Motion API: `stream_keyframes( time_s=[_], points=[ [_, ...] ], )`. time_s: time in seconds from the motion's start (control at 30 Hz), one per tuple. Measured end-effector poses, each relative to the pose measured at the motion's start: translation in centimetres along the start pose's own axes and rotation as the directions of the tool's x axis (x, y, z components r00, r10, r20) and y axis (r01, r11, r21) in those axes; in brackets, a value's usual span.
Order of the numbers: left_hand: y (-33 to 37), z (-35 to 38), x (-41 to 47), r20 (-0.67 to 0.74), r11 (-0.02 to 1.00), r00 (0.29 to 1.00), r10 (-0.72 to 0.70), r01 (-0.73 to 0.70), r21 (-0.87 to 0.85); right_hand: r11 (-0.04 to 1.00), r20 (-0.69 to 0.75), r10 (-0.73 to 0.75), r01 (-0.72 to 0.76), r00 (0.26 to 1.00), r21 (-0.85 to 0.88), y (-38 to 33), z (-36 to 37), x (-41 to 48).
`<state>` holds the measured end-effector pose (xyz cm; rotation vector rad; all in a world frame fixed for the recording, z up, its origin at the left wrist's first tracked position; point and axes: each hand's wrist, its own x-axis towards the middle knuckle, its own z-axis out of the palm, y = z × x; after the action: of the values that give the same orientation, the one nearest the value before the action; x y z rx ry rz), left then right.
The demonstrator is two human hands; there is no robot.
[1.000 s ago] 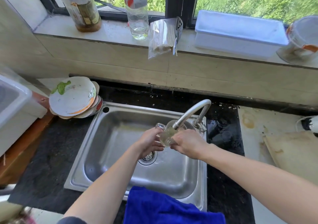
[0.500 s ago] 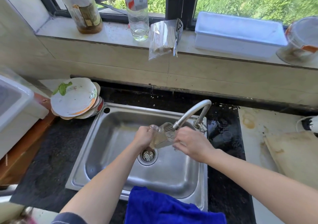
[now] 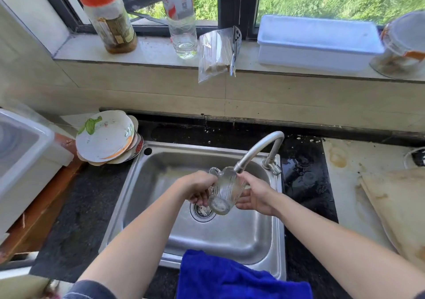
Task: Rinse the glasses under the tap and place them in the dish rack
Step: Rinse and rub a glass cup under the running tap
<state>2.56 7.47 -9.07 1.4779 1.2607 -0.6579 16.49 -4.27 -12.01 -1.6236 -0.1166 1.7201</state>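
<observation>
Glass (image 3: 224, 191): between grips, mouth tilted up to tap (image 3: 258, 145); left grip (image 3: 199, 189) grasping it, right grip (image 3: 255, 195) released, touching.

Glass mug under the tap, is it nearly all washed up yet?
Not yet. Nothing shows as finished: no rinsed glass stands anywhere in view. In hand: the left hand grips the glass mug, tilted at the tap over the sink, the right hand touching its side. Left: putting it in the rack, which I cannot pick out.
</observation>
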Motion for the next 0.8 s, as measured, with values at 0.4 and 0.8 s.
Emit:
stream_keyframes(
  time_s=[0.4,0.8],
  points=[
    [-1.7,3.0,3.3,-0.327,0.842,0.903,0.279,-0.394,-0.369,0.364,0.035,-0.725,0.426,0.688,-0.828,-0.2,-0.7,0.0],
    [-1.1,1.2,2.2,-0.603,0.817,0.576,0.552,-0.519,0.251,-0.244,0.332,-0.898,0.302,0.287,-0.922,1.0,-0.6,-0.3]
  ],
)
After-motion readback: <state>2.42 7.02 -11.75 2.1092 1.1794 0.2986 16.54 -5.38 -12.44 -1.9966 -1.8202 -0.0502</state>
